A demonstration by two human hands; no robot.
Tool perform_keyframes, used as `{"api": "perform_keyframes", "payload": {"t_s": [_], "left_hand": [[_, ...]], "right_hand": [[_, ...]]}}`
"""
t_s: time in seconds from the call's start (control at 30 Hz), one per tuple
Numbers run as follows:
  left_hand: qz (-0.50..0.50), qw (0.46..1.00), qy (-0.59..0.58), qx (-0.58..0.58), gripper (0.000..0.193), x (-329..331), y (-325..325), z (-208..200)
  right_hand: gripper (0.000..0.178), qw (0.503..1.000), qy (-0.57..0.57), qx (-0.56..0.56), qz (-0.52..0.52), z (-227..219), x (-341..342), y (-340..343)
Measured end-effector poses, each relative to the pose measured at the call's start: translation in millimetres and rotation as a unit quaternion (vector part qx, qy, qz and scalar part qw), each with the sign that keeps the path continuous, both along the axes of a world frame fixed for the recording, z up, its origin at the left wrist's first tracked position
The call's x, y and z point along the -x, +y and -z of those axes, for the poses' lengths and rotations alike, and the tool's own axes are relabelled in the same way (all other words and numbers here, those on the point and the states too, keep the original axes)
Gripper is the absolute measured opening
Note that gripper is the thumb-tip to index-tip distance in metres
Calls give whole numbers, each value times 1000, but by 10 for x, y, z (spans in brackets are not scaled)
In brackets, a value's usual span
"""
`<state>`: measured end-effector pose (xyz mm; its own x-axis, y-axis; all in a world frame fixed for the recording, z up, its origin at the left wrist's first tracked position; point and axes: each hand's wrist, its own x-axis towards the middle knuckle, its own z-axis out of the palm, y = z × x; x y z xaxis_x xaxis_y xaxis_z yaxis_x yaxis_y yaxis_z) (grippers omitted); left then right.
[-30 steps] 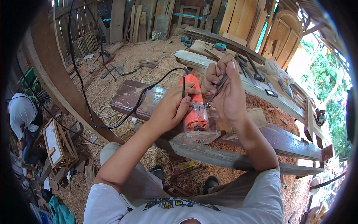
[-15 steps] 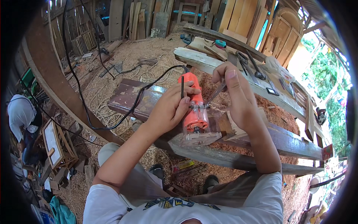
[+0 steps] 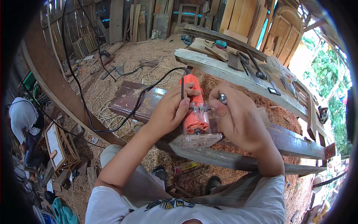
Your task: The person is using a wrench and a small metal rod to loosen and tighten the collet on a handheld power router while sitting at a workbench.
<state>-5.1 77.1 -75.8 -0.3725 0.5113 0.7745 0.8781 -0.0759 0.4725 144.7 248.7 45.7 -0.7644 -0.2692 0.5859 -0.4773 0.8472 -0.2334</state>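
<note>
An orange trim router (image 3: 195, 121) with a clear plastic base (image 3: 203, 140) lies on the dark painted beam in front of me. My left hand (image 3: 170, 106) is closed around its body from the left, and a thin black rod (image 3: 182, 87) stands up between the fingers. Close to the right side of the base, at the metal clamp bolt (image 3: 200, 108), is my right hand (image 3: 238, 115). Its fingers are closed on a metal wrench (image 3: 223, 98). One rounded end of the wrench shows; the fingers hide the rest.
A black power cord (image 3: 143, 93) loops left from the router. Across the far plank (image 3: 209, 61) lie a hammer (image 3: 257, 71), blades and a plastic bag (image 3: 276, 65). Wood shavings cover the ground. Another person (image 3: 26, 119) bends at the far left beside a wooden frame (image 3: 56, 145).
My right hand has turned over and come down closer to the clamp bolt, with the wrench now mostly covered by the fingers. My left hand and the trim router stay nearly in place.
</note>
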Motion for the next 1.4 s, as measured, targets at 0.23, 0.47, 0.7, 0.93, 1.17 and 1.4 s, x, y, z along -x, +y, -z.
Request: {"api": "perform_keyframes", "payload": {"t_s": [0.23,0.47,0.7,0.93,1.17,1.4], "left_hand": [[10,1000,-26,-6,29,1,-25,-11],[15,1000,-24,3,30,-21,-23,-22],[11,1000,-30,-1,29,-79,4,-70],[-2,1000,-24,4,29,-86,32,-72],[1,1000,-28,5,33,-88,82,-76],[-6,1000,-15,0,32,-68,85,-74]], "right_hand": [[17,996,-57,70,5,35,60,103],[20,998,-32,49,-16,79,-26,89],[19,999,-16,40,-9,150,-48,106],[19,999,-14,37,-11,199,-72,154],[20,999,0,33,-15,262,-108,180],[29,997,29,15,-67,365,-148,166]]}}
